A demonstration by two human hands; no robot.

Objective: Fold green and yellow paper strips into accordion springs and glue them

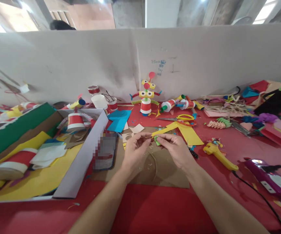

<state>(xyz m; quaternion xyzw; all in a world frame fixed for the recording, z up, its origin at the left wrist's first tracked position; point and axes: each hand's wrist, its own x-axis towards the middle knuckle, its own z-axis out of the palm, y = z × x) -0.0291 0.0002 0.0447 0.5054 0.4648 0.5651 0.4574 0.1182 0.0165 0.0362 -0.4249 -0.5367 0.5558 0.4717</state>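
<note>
My left hand point(137, 148) and my right hand point(175, 148) are held close together above a brown cardboard sheet point(169, 175). Between the right thumb and fingers is a small folded piece of green paper point(156, 140). The left fingertips are pinched together just left of it; a bit of yellow shows there, but I cannot make out what they hold. Just behind the hands lie a yellow paper strip point(166, 129) and a yellow paper sheet point(191, 135). Yellow-handled scissors point(185, 117) rest farther back.
On the left stands an open box point(82, 162) of paper and cups, beside a phone point(105, 152). A yellow glue gun point(220, 156) and a purple power strip point(268, 177) lie right. Paper-cup figures point(145, 105) stand at the back, near blue paper point(119, 120).
</note>
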